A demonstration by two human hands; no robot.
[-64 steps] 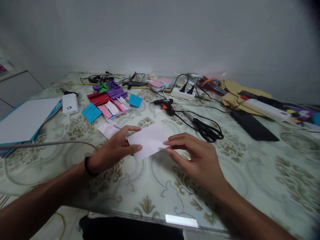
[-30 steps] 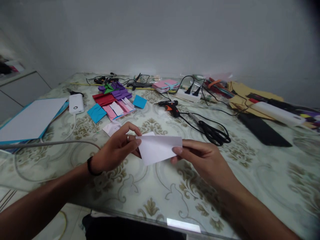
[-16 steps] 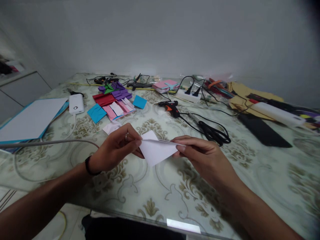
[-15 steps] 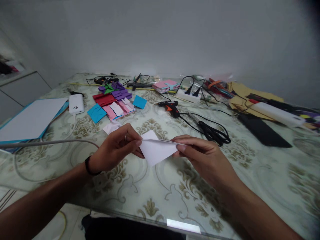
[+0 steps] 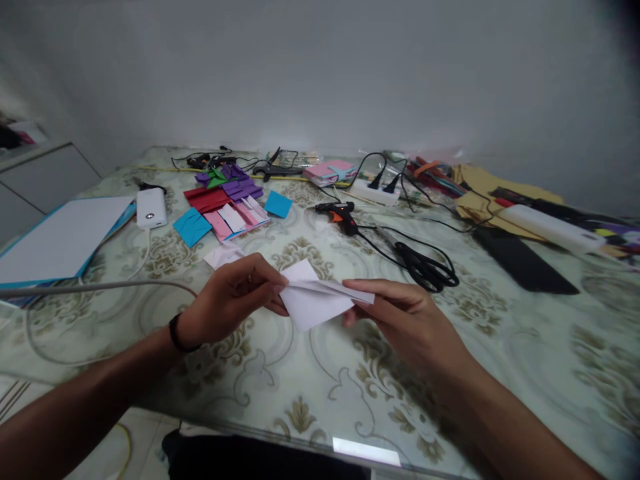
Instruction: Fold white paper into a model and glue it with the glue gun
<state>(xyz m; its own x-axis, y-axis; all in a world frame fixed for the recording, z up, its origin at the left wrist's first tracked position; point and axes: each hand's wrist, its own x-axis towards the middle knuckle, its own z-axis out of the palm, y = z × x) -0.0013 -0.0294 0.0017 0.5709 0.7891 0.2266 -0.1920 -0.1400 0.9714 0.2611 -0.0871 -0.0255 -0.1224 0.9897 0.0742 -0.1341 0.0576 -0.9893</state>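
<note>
A folded white sheet of paper (image 5: 315,305) is held above the patterned table (image 5: 280,400). My left hand (image 5: 240,290), with a ring and a dark wristband, pinches its left corner between thumb and fingers. At the other end my right hand (image 5: 400,307) grips the paper's right side, where a narrow folded flap sticks out between the fingers. Behind my left hand lies another piece of white folded paper (image 5: 223,253), partly covered by that hand.
Folded coloured papers (image 5: 207,199) and blue squares (image 5: 193,227) lie beyond my left hand. A glue gun (image 5: 343,215), scissors (image 5: 425,265) and a black phone (image 5: 525,260) sit to the right. A power strip (image 5: 375,192) is behind; a power bank (image 5: 151,208) and paper sheets (image 5: 65,233) are left.
My right fingers have shifted on the paper. A narrow flap on its right side has tilted up and now shows more of its surface. My left hand keeps its pinch.
</note>
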